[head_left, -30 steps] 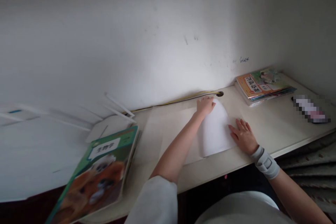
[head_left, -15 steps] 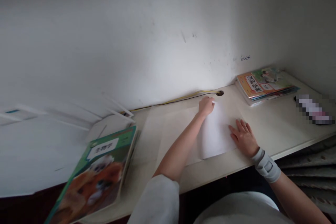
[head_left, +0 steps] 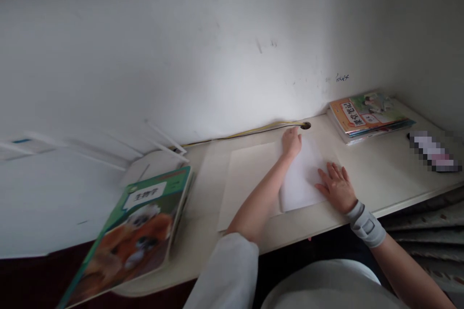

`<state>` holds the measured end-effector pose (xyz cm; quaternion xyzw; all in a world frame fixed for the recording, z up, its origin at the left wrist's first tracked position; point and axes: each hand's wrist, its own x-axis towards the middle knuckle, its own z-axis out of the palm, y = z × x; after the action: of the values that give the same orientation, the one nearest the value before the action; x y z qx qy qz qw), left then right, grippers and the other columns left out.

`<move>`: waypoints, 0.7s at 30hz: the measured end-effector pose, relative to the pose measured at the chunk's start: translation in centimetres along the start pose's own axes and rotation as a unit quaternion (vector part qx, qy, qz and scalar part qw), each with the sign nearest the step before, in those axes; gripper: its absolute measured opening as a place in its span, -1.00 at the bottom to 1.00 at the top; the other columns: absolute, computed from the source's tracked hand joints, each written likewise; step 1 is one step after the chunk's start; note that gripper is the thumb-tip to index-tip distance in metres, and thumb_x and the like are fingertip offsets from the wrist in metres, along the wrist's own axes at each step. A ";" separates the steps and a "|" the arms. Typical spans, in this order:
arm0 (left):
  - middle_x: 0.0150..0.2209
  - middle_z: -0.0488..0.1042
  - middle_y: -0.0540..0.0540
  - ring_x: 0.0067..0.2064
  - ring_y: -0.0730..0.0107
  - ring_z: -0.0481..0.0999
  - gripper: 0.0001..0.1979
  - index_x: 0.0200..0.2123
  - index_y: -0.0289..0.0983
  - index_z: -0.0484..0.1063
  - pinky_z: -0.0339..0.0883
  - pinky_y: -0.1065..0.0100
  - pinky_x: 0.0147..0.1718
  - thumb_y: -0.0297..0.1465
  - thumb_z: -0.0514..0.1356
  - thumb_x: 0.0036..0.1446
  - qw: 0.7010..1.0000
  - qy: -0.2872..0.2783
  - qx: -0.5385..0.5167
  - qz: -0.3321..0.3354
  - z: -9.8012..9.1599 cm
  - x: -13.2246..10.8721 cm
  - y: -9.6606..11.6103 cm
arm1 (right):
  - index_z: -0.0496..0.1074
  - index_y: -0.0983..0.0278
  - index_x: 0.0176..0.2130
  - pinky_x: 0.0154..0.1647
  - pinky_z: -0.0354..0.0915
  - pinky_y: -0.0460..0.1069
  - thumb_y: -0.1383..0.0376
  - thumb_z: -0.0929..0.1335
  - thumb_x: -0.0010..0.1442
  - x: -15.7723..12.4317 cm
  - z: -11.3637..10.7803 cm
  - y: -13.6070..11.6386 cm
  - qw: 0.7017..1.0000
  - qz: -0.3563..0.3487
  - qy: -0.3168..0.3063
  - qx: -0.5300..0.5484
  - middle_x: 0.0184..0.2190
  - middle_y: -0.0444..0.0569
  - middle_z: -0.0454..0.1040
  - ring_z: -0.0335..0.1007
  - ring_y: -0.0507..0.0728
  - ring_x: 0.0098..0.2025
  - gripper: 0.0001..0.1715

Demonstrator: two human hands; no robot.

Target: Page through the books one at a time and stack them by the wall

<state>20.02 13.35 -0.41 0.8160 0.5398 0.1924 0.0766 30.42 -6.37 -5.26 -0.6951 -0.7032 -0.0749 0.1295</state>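
Paper is the thing in hand here: a white rectangular sheet of paper (head_left: pixel 302 181) lies flat on the pale counter (head_left: pixel 380 174), just in front of the small round cable hole (head_left: pixel 305 125), and it partly covers a larger cream sheet (head_left: pixel 250 178) that reaches away from the hole to the left. No corner or edge of the white sheet stands up, so I judge that the laying down is done and only the pressing and smoothing is left.

The left hand (head_left: pixel 292 142) rests palm down on the far corner of the sheet, close beside the hole, fingers nearly straight, holding nothing. The right hand (head_left: pixel 337 186), with a grey wrist band (head_left: pixel 366 224), lies open with spread fingers on the right edge of the sheet, nearer to the person than the hole, and it presses rather than grips.
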 end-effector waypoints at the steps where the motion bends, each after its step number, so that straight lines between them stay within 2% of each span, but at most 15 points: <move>1: 0.06 0.34 -0.22 0.12 0.23 0.25 -0.66 0.05 -0.31 0.23 0.13 0.21 0.07 -0.44 -0.02 0.20 1.000 0.003 -0.004 0.017 -0.9 -0.3 -0.4 | 0.31 0.19 0.09 0.13 0.04 0.28 0.07 0.19 0.23 0.0 -0.1 0.0 1.000 0.000 -0.003 0.001 0.15 0.19 0.24 0.09 0.31 0.20 -0.50; 3: 0.12 0.28 -0.18 0.17 0.29 0.20 -0.65 0.06 -0.27 0.23 0.08 0.22 0.13 -0.42 -0.03 0.20 0.999 0.008 -0.012 0.052 -3.4 -1.5 -2.6 | 0.30 0.20 0.10 0.13 0.03 0.29 0.10 0.19 0.24 -0.1 -0.5 -0.1 1.000 0.004 -0.013 -0.001 0.15 0.20 0.23 0.09 0.32 0.20 -0.51; 5: 0.12 0.28 -0.20 0.17 0.30 0.20 -0.65 0.05 -0.30 0.24 0.08 0.22 0.15 -0.42 -0.05 0.20 0.994 0.025 -0.029 0.104 -6.0 -3.9 -6.4 | 0.30 0.23 0.10 0.12 0.03 0.32 0.14 0.21 0.23 -0.1 -1.0 -0.2 1.000 0.007 -0.023 -0.009 0.16 0.23 0.21 0.07 0.36 0.20 -0.51; 6: 0.13 0.27 -0.22 0.18 0.29 0.19 -0.65 0.04 -0.33 0.25 0.08 0.22 0.15 -0.42 -0.06 0.20 0.994 0.042 -0.026 0.096 -7.2 -5.6 -8.8 | 0.31 0.25 0.10 0.11 0.03 0.33 0.15 0.22 0.22 0.0 -1.2 -0.2 1.000 0.003 -0.027 -0.012 0.17 0.24 0.19 0.06 0.38 0.21 -0.52; 9: 0.05 0.36 -0.23 0.12 0.27 0.30 -0.65 0.01 -0.33 0.29 0.15 0.17 0.12 -0.45 -0.09 0.18 0.998 0.061 -0.007 -0.012 -9.3 -11.5 -15.6 | 0.29 0.27 0.11 0.12 0.02 0.31 0.23 0.21 0.24 1.0 -1.5 -0.4 0.997 -0.071 -0.041 -0.002 0.21 0.17 0.14 0.02 0.37 0.23 -0.54; 11: 0.02 0.40 -0.20 0.07 0.27 0.36 -0.64 0.02 -0.30 0.28 0.21 0.16 0.08 -0.42 -0.10 0.18 0.993 0.049 -0.023 -0.105 -9.4 -15.2 -18.5 | 0.23 0.27 0.15 0.15 0.01 0.28 0.24 0.18 0.26 2.3 -1.4 -0.4 0.985 -0.161 -0.048 0.024 0.22 0.12 0.14 0.00 0.30 0.24 -0.52; 13: 0.04 0.40 -0.18 0.06 0.30 0.38 -0.63 0.05 -0.28 0.25 0.23 0.18 0.07 -0.41 -0.10 0.19 0.985 0.052 -0.057 -0.154 -8.7 -17.8 -19.6 | 0.17 0.30 0.19 0.16 -0.01 0.27 0.18 0.16 0.28 3.6 -0.9 -0.4 0.970 -0.232 -0.048 0.046 0.21 0.14 0.16 0.01 0.26 0.24 -0.47; 15: 0.08 0.37 -0.18 0.09 0.34 0.36 -0.60 0.10 -0.28 0.20 0.21 0.20 0.09 -0.42 -0.10 0.19 0.981 0.063 -0.088 -0.162 -7.9 -19.1 -19.6 | 0.15 0.34 0.19 0.15 -0.02 0.31 0.08 0.16 0.27 4.8 -0.3 -0.2 0.962 -0.264 -0.047 0.053 0.19 0.22 0.17 0.05 0.28 0.23 -0.39; 18: 0.10 0.36 -0.18 0.11 0.34 0.34 -0.51 0.20 -0.26 0.03 0.19 0.17 0.10 -0.44 -0.10 0.19 0.977 0.067 -0.114 -0.170 -7.4 -19.4 -19.1 | 0.16 0.37 0.18 0.12 -0.02 0.35 -0.03 0.14 0.23 5.7 0.6 0.2 0.957 -0.281 -0.056 0.048 0.18 0.28 0.17 0.08 0.30 0.21 -0.29; 21: 0.07 0.39 -0.20 0.09 0.32 0.37 -0.45 0.26 -0.26 -0.16 0.23 0.16 0.06 -0.41 -0.11 0.21 0.972 0.063 -0.120 -0.192 -7.7 -19.3 -19.0 | 0.15 0.38 0.19 0.13 -0.03 0.35 -0.06 0.10 0.24 5.6 0.9 0.6 0.956 -0.283 -0.063 0.040 0.20 0.27 0.13 0.07 0.29 0.21 -0.26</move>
<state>-5.81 2.86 -4.16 0.6683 0.6629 0.2885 0.1753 30.90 -0.71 -4.54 -0.4654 -0.8802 -0.0362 0.0858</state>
